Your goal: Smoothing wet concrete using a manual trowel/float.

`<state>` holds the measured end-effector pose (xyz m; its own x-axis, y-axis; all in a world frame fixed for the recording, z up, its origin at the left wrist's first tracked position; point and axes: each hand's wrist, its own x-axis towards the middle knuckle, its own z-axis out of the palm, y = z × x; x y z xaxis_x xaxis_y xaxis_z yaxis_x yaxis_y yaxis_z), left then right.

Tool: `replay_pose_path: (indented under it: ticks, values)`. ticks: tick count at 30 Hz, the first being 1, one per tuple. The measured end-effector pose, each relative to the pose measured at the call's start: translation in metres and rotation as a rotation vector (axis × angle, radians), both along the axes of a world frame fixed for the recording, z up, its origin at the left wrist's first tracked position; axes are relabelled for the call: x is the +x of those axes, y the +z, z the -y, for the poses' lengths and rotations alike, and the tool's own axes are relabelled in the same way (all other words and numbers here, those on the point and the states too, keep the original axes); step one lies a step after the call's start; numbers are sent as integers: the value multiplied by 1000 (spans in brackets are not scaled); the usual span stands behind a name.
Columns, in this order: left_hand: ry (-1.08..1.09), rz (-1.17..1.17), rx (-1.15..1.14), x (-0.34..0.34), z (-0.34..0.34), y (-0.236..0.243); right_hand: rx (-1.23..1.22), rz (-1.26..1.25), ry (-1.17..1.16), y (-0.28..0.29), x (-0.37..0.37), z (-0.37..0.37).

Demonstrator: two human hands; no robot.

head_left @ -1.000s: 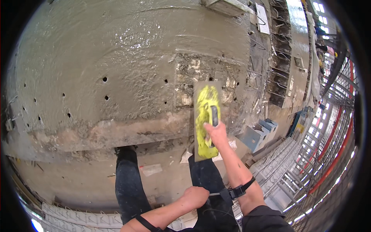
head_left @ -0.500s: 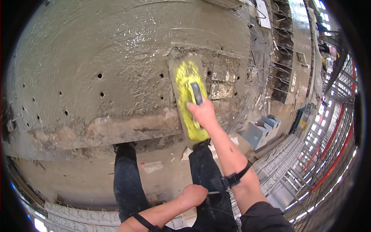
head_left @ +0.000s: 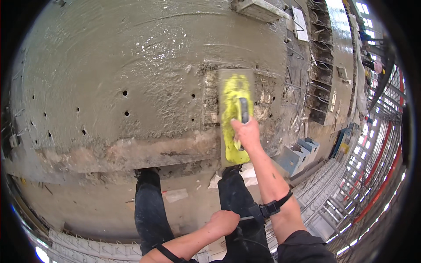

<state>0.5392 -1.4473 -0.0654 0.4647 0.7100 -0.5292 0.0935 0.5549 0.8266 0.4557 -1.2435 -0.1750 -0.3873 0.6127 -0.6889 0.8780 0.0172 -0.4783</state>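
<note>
My right hand is closed round the handle of a long yellow plastering float, smeared with grey concrete. Its plate lies over the rough patch near the edge of a wet concrete slab and hides part of that patch. My left hand makes a fist by my right thigh, well away from the slab. A short, thin, pale piece shows beside its knuckles, but I cannot tell whether the fist holds it.
Several small dark holes dot the slab. A mould side with bent steel bars runs along the right. A concrete-crusted block sits at the far side. Blue-grey metal brackets and wire mesh lie at the right; a pale scrap lies between my legs.
My right hand has carried the float to the right across the rough patch, turning it more upright in view. The view has shifted slightly. My left fist stays by the thigh.
</note>
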Motion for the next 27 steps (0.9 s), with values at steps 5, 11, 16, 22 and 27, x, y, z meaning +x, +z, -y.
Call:
replay_pose_path:
  ticks: [5,11,16,22,27]
  values:
    - [-23,31,61,7,0,-2,132,109,78,-20,-15,4]
    - [9,21,20,-1,3,-2,-50,19,-57,-8,-16,25]
    - [443,39,-91,42,13,-9,-230,-11,148,-28,-64,82]
    - [571,68,-26,28,25,-6,-167,-59,160,-23,-43,113]
    - [592,46,63,44,25,-14,-298,-102,-30,-33,-78,105]
